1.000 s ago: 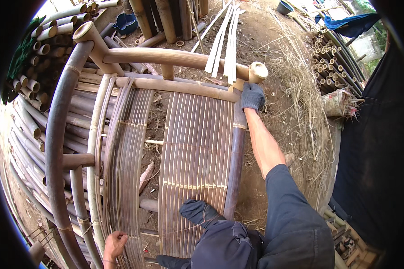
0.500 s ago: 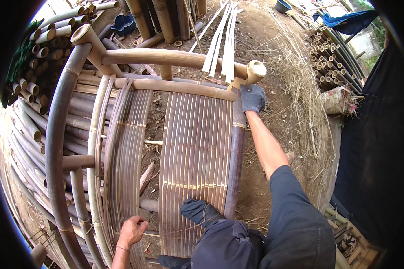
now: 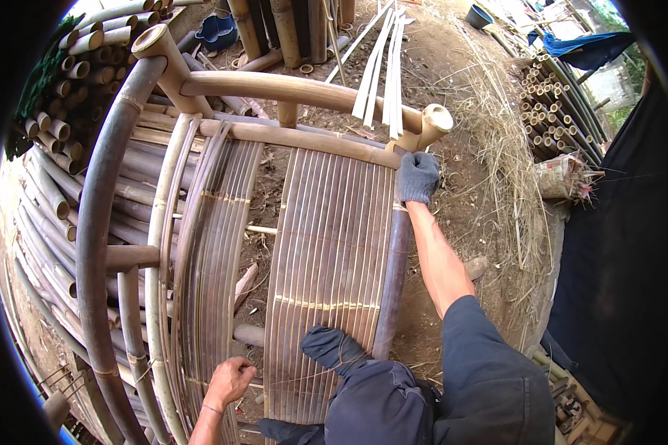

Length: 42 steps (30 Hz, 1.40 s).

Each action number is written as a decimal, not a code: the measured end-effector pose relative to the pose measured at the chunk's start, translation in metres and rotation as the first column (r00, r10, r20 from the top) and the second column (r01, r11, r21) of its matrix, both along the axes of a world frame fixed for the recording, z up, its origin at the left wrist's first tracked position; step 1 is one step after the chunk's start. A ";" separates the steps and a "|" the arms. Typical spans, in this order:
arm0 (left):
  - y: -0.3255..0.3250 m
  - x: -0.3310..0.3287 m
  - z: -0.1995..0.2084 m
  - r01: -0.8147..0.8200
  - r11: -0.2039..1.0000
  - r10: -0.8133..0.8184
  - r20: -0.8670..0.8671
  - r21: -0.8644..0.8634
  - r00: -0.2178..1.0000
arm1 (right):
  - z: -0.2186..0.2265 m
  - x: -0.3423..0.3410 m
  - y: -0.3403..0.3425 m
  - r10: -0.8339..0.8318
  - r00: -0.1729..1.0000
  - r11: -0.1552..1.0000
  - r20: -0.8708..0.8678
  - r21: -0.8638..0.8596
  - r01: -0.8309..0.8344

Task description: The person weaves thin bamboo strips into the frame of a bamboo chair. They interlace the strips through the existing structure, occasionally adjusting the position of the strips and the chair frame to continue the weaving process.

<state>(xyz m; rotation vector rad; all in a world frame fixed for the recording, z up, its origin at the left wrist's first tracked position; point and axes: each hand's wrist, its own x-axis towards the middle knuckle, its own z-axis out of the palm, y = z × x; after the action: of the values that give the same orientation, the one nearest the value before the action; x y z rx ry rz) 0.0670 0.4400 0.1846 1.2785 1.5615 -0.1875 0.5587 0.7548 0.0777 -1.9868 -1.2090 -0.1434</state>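
A bamboo bench [image 3: 274, 135] fills the middle, with a seat of long split-bamboo slats [image 3: 334, 230] and a gap between two groups of them. My right hand [image 3: 419, 176], in a grey knit glove, is closed in a fist at the bench's far right corner, beside the short corner post [image 3: 433, 121]. A small dark edge shows at its fingers; what it is I cannot make out. My bare left hand [image 3: 231, 381] hovers over the left slats near the gap, its fingers curled, their contents hidden. My dark-covered foot [image 3: 332, 350] rests on the right slats.
Pale bamboo strips [image 3: 378, 70] lie beyond the far rail. Stacked bamboo poles [image 3: 48, 196] crowd the left; another pile [image 3: 549, 111] stands far right. Dry shavings [image 3: 501, 170] litter the dirt. A black cloth [image 3: 608, 282] hangs at the right.
The view has shifted slightly, so the bench appears a little to the right. My right hand has turned into a clearer fist and come slightly nearer along the corner. My left hand stays curled.
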 end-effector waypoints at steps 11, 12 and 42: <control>0.023 0.032 0.005 -0.062 0.998 0.061 0.049 0.028 0.997 | 0.006 0.004 0.049 -0.334 0.942 0.915 -0.017 -0.245 0.320; 0.020 0.032 0.003 -0.034 0.999 0.032 0.056 0.039 0.998 | 0.004 0.006 0.052 -0.379 0.925 0.909 0.001 -0.184 0.373; 0.188 0.263 0.013 -0.439 0.815 0.172 0.566 0.377 0.806 | 0.093 -0.100 -0.161 0.518 0.845 0.854 0.132 -0.128 -0.504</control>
<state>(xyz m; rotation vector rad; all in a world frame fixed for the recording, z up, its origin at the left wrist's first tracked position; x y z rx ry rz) 0.3301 0.6283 0.1974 1.2775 1.3563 0.7706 0.4583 0.5938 0.1708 -1.6753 -1.8403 0.0226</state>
